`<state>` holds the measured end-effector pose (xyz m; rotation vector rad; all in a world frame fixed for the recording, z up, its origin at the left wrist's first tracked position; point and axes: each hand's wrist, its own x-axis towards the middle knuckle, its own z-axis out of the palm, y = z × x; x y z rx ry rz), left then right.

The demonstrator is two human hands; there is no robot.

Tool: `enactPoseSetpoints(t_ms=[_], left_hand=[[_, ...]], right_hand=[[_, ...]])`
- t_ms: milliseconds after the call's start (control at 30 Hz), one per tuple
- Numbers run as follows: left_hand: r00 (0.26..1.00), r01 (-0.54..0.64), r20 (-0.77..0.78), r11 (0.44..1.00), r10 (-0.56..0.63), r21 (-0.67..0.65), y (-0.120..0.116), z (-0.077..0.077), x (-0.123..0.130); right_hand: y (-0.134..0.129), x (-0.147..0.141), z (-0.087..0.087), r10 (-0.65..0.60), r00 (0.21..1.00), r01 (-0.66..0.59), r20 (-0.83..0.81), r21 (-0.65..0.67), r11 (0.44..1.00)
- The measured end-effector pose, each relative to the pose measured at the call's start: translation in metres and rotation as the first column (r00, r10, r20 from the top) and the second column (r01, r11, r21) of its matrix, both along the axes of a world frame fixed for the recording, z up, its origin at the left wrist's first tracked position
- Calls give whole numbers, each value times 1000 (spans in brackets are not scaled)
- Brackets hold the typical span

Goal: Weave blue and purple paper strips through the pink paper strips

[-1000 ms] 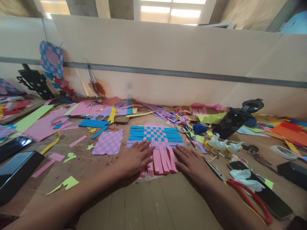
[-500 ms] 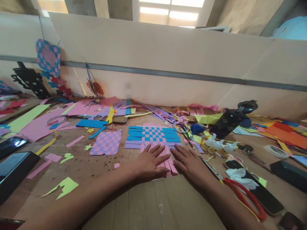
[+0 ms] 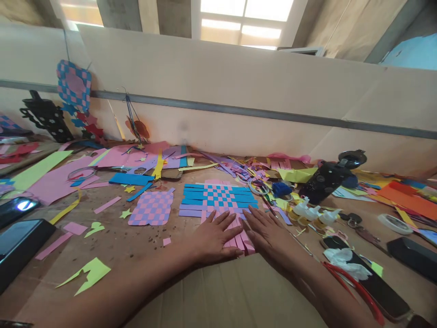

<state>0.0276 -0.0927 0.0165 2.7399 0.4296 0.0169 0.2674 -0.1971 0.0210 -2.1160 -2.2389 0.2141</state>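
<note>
Left hand [image 3: 214, 236] and right hand [image 3: 268, 232] open, flat on woven paper [image 3: 219, 197]. Likely squaring it; next nudge wants even pressure.

Brown tabletop [image 3: 119, 241], paper scraps [image 3: 247, 169] piled twd back. Ctr: blue/pink/purple woven paper mat [image 3: 218, 196], loose strip ends; pink/purple checkered card [image 3: 152, 208] just L. R side: nozzle btls [image 3: 312, 213], black tumbler [image 3: 321, 182] w/ lid up, red-handled scissors [image 3: 367, 294]. Near L: yel-green offcut [image 3: 98, 271].

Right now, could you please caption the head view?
Left hand and right hand palm-down on a checkered paper weaving.
</note>
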Motion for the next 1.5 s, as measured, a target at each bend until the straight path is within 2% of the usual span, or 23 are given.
enactPoseSetpoints(t_ms=[167, 267, 367, 433, 567, 633, 700, 800, 900, 1067, 1200, 1367, 1500], left_hand=[[1000, -9, 14, 1000, 9, -22, -2, 6, -3], [999, 8, 41, 1000, -7, -30, -5, 7, -4], [997, 1, 74, 1000, 0, -21, -4, 6, -3], [997, -47, 68, 999, 47, -1, 2, 6, -3], [981, -193, 14, 978, 193, 79, 31, 8, -16], [971, -241, 22, 961, 240, 135, 47, 9, -31], [948, -318, 23, 934, 318, 165, 58, 8, -48], [923, -382, 14, 911, 384, 157, 63, 3, -68], [924, -380, 16, 910, 383, 163, 60, -4, -77], [933, -357, 33, 908, 359, 219, 54, -5, -77], [957, -285, 8, 938, 289, 199, 45, -3, -71], [991, -130, 14, 982, 129, 134, 34, -5, -66], [993, -116, 27, 986, 114, 118, 31, -6, -67]], right_hand=[[8, -3, -1, 27, 996, -38, -86, -122, 992], [14, -1, 1, -7, 994, -7, -106, -132, 991], [26, 4, 12, -43, 996, 38, -76, -64, 997], [38, 7, 22, -29, 995, 29, -91, 3, 1000], [65, 7, 32, 44, 987, -29, -152, 99, 995], [75, 3, 26, 100, 982, -80, -163, 126, 989], [83, -5, 13, 146, 974, -122, -173, 145, 982], [88, -19, -10, 163, 974, -137, -156, 168, 976], [89, -34, -23, 149, 986, -133, -72, 187, 973], [88, -51, -21, 145, 989, -149, 33, 165, 975], [87, -55, -24, 143, 988, -151, 60, 153, 977], [85, -57, -29, 133, 990, -140, 55, 157, 978], [85, -58, -27, 127, 990, -133, 56, 129, 983]])
